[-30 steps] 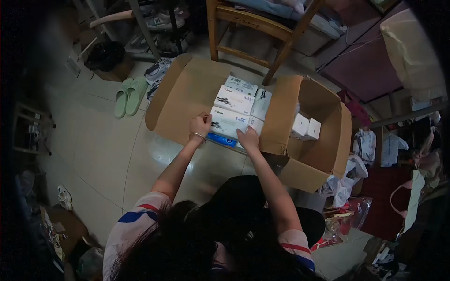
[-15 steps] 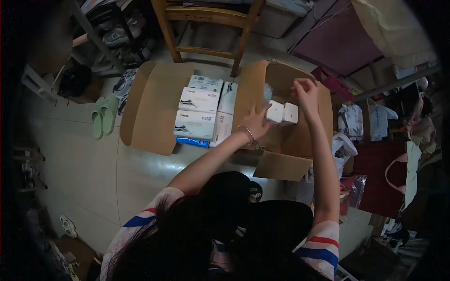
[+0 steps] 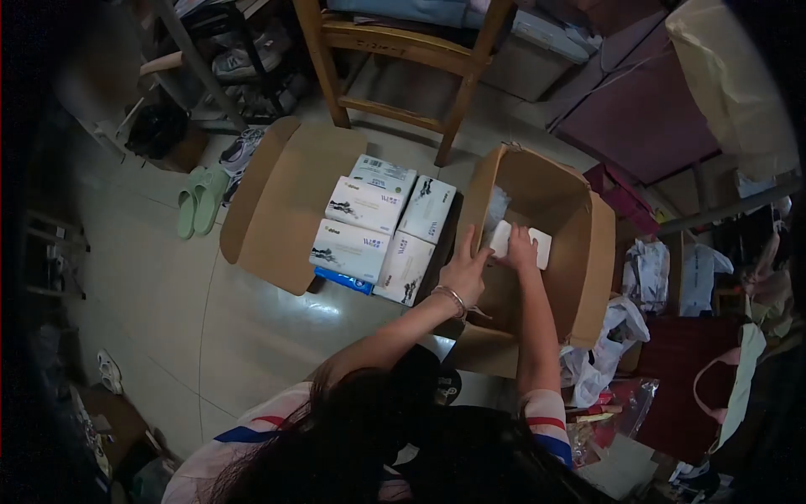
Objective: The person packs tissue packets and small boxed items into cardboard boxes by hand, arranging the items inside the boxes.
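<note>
An open cardboard box (image 3: 592,277) stands on the floor before me, with two white tissue packs showing inside. My right hand (image 3: 520,249) reaches into it, fingers curled round the left tissue pack (image 3: 500,238); its thumb lies along the near side. The right tissue pack (image 3: 543,250) is beside that hand, partly covered. At the box's left wall, my left hand (image 3: 463,273) is open, fingers apart and tips close to the left pack; whether they touch it I cannot tell. Left of the box are several stacked tissue packs (image 3: 363,203) with ink-style prints.
Beneath the stack is a blue pack (image 3: 346,280). A cardboard flap (image 3: 281,206) extends leftward. Beyond stands a wooden chair (image 3: 395,38). Green slippers (image 3: 201,202) lie at left; plastic bags (image 3: 609,340) and a dark red bag (image 3: 680,386) crowd the right side.
My right hand has come down from above the box onto the packs. My left hand has shifted slightly, still by the left wall. The view has tilted, so everything sits lower.
</note>
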`<state>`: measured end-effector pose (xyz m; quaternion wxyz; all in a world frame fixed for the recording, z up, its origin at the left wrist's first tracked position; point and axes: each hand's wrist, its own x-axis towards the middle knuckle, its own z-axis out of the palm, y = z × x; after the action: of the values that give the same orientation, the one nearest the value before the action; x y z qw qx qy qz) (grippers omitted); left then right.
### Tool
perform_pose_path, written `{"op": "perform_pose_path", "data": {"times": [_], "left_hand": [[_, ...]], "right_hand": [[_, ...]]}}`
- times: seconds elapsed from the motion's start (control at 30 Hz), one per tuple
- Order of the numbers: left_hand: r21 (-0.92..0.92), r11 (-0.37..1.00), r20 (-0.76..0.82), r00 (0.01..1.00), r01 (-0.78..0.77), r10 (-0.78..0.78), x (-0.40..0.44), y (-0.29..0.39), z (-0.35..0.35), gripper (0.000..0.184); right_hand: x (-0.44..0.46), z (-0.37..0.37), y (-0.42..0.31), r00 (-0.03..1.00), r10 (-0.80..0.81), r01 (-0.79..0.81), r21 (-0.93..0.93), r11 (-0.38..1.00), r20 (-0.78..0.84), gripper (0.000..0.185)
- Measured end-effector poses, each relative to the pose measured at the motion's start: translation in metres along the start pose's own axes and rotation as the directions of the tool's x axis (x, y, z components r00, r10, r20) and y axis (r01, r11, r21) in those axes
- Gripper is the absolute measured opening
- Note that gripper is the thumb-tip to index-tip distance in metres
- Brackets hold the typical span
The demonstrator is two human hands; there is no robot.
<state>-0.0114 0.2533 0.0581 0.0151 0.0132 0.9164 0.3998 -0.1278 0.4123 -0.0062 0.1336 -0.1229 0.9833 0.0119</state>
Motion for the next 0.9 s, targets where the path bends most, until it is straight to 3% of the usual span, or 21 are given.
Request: {"op": "perform_pose_path", "data": {"times": [0.03,0.17,0.27,0.33,0.4,0.47,0.53,0.6,0.67,0.73,0.8,0.83,0.87,0.9], "left_hand": [[-0.007,1.000,0.014,1.000,0.005,-0.005,-0.001,0.001,0.003,0.046],[0.028,0.999,-0.085,0.995,-0.041,0.043,-0.003,0.005,0.005,0.050],[0.023,1.000,-0.002,1.000,0.016,-0.016,-0.002,0.010,-0.005,0.053],[-0.038,0.992,0.152,0.982,0.119,-0.112,-0.002,0.012,-0.017,0.054],[-0.152,0.983,0.179,0.981,0.100,-0.072,-0.003,0.004,-0.026,0.055],[-0.265,0.961,0.200,0.980,0.076,-0.022,-0.005,-0.014,-0.022,0.056],[-0.444,0.878,-0.181,0.978,-0.179,0.108,-0.006,-0.046,-0.013,0.049],[-0.378,0.896,-0.151,0.971,-0.232,0.187,-0.013,-0.070,-0.062,0.045],[0.107,0.968,-0.090,0.968,-0.227,0.236,-0.020,-0.091,-0.104,0.043],[0.478,0.829,0.021,0.947,-0.291,0.320,-0.027,-0.111,-0.131,0.044],[0.536,0.793,0.080,0.952,-0.291,0.296,-0.026,-0.130,-0.144,0.049],[0.546,0.816,0.157,0.980,-0.189,0.122,-0.026,-0.134,-0.148,0.051],[0.563,0.822,0.226,0.972,-0.082,-0.059,-0.028,-0.138,-0.151,0.054],[0.527,0.845,0.194,0.981,-0.090,-0.017,-0.030,-0.153,-0.142,0.057]], "right_hand": [[0.000,-0.001,-0.002,0.997,0.024,-0.021,-0.041,0.999,0.072,0.114],[-0.010,-0.021,-0.010,0.990,-0.076,0.093,-0.143,0.985,0.117,0.097],[-0.039,-0.076,-0.013,0.989,-0.114,0.127,-0.159,0.979,0.092,0.088],[-0.068,-0.129,-0.009,0.995,-0.054,0.052,-0.025,0.998,-0.087,0.084],[-0.084,-0.179,0.007,0.989,0.024,0.031,0.367,0.930,-0.143,0.082],[-0.109,-0.214,-0.016,0.837,0.258,0.136,0.639,0.757,-0.483,0.081],[-0.120,-0.236,-0.060,0.814,0.317,0.164,0.716,0.678,-0.487,0.081],[-0.110,-0.236,-0.095,0.923,0.203,0.251,0.912,0.324,-0.326,0.074],[-0.072,-0.198,-0.124,0.958,0.165,0.210,0.965,0.157,-0.236,0.068],[-0.046,-0.158,-0.165,0.923,0.317,0.146,0.960,0.238,-0.219,0.064],[-0.055,-0.152,-0.210,0.846,0.500,0.001,0.939,0.344,-0.184,0.065],[-0.055,-0.143,-0.227,0.842,0.508,0.000,0.942,0.337,-0.182,0.065],[-0.053,-0.129,-0.241,0.754,0.611,0.003,0.931,0.364,-0.242,0.066],[-0.050,-0.112,-0.246,0.649,0.699,0.000,0.919,0.393,-0.299,0.067]]}}
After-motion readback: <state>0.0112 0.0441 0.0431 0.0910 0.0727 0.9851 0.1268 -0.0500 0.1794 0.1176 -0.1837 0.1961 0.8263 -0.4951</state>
